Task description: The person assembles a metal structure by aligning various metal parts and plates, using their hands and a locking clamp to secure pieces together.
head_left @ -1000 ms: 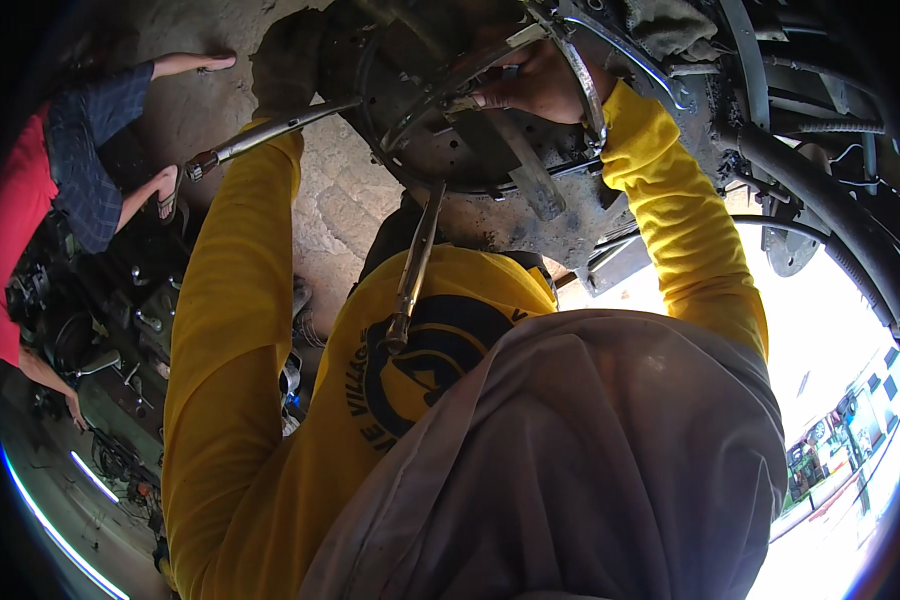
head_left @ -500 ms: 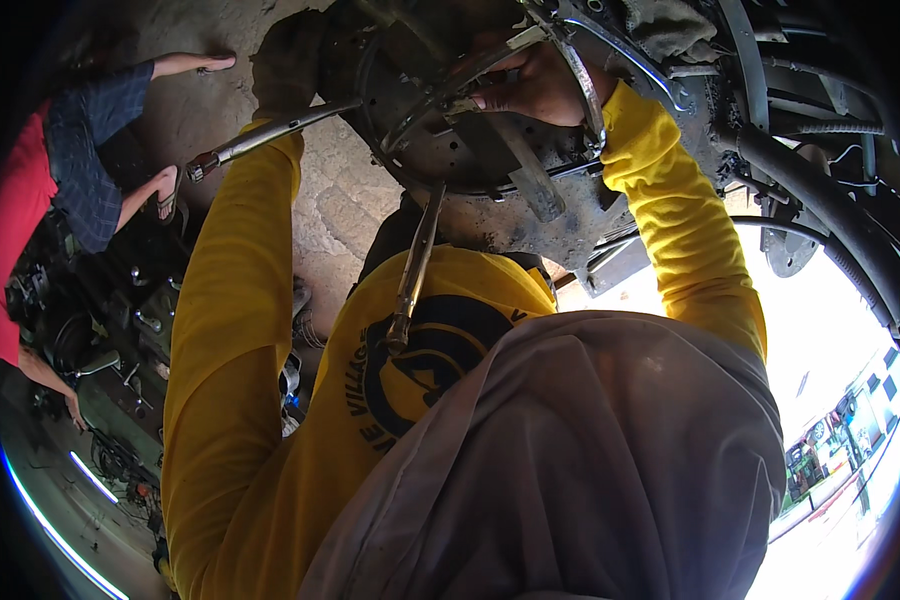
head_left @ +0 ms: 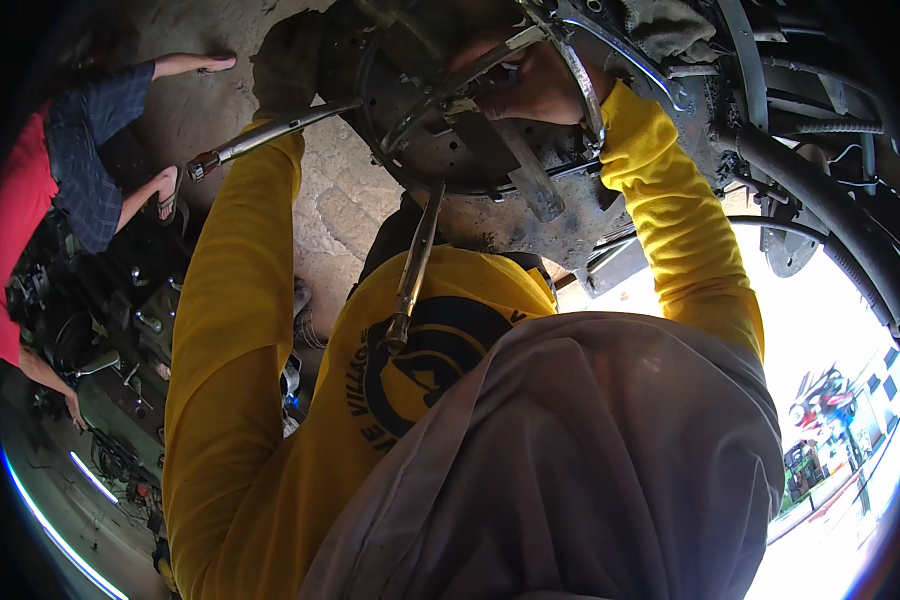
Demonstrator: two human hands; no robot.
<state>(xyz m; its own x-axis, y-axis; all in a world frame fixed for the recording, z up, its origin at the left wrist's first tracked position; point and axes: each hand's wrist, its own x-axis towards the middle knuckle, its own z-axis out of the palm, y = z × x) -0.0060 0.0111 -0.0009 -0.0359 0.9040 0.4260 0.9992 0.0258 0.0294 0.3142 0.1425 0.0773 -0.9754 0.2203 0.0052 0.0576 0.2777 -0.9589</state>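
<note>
A round metal frame with curved bars is at the top middle, over a dark plate with small holes. Behind its curved bars, my right hand reaches in with bent fingers, close to the upper end of a flat metal bar. Whatever the fingers grip is hidden. My left hand, dark and in shadow, is beside the frame's left rim; its fingers do not show clearly. One metal rod slants out left from the frame across my left sleeve, and another rod points down toward my shirt.
Dark hoses and metal bars crowd the right side. A crumpled grey cloth lies at the top right. At far left a person in a red shirt reaches toward a dark heap of metal parts. Bright daylight fills the lower right.
My right hand has shifted slightly, and its thumb has moved back from the end of the flat bar. Red and blue shapes have appeared in the bright area outside at right.
</note>
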